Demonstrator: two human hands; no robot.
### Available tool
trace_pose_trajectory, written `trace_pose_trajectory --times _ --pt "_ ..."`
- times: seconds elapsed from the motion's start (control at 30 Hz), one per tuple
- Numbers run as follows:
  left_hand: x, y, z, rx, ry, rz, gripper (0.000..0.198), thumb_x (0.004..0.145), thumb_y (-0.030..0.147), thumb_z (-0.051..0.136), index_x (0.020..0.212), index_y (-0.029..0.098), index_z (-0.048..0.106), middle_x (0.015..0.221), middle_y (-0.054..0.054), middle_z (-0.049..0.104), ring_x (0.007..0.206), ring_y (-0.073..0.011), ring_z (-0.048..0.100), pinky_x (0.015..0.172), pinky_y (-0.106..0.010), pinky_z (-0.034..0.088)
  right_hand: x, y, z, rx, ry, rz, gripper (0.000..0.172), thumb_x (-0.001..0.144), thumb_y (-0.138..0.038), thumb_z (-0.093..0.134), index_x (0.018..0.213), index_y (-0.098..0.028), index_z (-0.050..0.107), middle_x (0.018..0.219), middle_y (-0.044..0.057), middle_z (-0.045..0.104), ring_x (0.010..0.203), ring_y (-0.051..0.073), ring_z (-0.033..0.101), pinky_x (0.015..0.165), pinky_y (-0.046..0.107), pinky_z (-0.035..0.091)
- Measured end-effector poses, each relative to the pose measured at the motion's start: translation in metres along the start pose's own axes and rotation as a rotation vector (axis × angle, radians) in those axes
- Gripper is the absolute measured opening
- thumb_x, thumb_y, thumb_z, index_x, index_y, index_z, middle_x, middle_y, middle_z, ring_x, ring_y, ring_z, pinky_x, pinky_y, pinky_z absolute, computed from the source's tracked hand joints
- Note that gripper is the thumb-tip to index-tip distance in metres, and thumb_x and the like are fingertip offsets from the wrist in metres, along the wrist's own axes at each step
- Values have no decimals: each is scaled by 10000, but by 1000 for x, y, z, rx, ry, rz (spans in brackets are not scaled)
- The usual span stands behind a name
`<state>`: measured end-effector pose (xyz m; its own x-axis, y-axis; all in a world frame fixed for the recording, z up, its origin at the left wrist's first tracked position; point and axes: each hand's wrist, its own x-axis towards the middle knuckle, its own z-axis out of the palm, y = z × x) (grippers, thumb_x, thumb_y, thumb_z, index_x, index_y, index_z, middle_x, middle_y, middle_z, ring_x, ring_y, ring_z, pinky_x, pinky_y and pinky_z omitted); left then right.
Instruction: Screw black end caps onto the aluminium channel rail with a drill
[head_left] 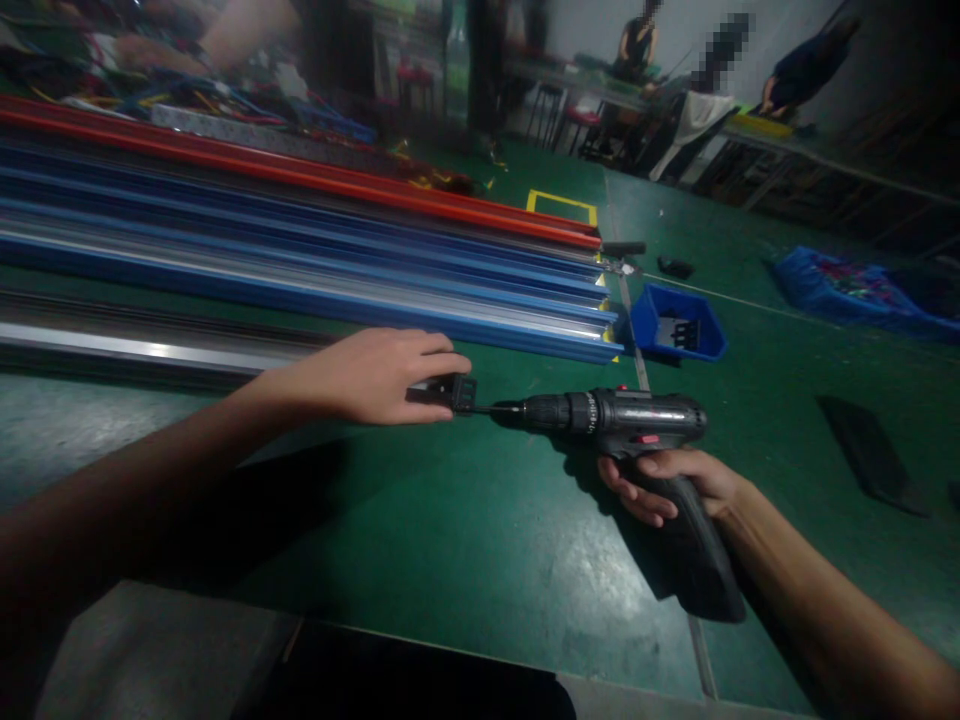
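My left hand (382, 375) is closed round the end of a silver metal profile (157, 350), with its fingers over a small black slotted end piece (466, 392). My right hand (701, 472) grips the handle of a black cordless drill (645, 412), which lies level and points left. The thin bit (495, 408) of the drill reaches the black end piece; its very tip is hard to make out. Behind my left hand lie several long blue profiles (315, 270), with a red profile (337, 170) beyond them.
A blue bin (712, 345) with black parts stands beyond the drill. Further right are blue trays (832, 295) and a flat dark object (870, 450). A yellow frame (562, 193) lies behind the profiles. Across the table a person's arm (247, 35) shows; other people work in the background.
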<state>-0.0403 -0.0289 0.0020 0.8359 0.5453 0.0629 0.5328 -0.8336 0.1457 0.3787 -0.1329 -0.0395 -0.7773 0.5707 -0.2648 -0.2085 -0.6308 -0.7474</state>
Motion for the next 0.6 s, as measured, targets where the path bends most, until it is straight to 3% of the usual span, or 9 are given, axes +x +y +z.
trace_pose_trajectory --times 0.23,0.6 --pt "0 -1 1 29 -16 5 584 993 655 527 1456 307 606 1337 -109 668 1086 -284 681 872 -355 535 0 0 1 -28 4 -5 278 977 -298 658 1108 -69 746 853 48 632 477 46 415 556 204 539" --pt "0 0 -1 29 -28 -2 562 997 636 538 1456 317 599 1327 -103 668 1068 -283 681 852 -352 522 0 -3 3 43 36 33 277 947 -257 706 1102 -32 743 845 54 651 488 37 481 572 193 560"
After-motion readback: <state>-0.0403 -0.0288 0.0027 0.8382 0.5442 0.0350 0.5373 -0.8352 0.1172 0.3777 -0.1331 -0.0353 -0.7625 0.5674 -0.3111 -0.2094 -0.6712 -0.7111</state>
